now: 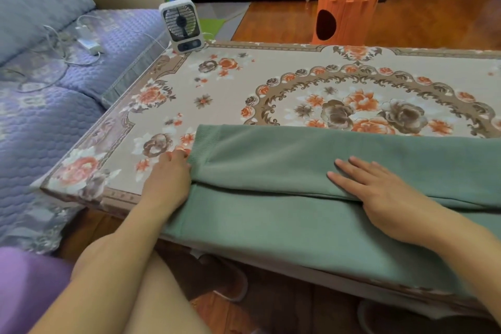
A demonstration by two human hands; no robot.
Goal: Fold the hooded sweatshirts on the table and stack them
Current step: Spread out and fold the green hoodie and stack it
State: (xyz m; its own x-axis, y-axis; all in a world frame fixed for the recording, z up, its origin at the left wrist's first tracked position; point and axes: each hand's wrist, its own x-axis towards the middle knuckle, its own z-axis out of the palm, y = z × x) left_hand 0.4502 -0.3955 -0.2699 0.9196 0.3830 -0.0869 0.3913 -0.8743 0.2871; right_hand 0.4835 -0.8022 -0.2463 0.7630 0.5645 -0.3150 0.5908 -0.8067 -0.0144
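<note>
1. While the green hooded sweatshirt [311, 198] lies along the near edge of the floral worktop [244, 89], its upper layer is folded over the lower one.
2. My right hand [379, 192] presses flat on the fold, fingers straight, gripping nothing.
3. My left hand [168, 179] sits at the ribbed hem; its fingers are hidden, so I cannot tell their grip.
4. A small fan [181, 26] stands at the far left corner.

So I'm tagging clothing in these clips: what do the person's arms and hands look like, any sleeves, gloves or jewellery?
Both forearms are bare, with no sleeves in view. The left hand and the right hand wear no gloves, and no rings, watch or bracelets show. The fingernails look short and unpainted. The only clothing in view is purple fabric at the lower left.
</note>
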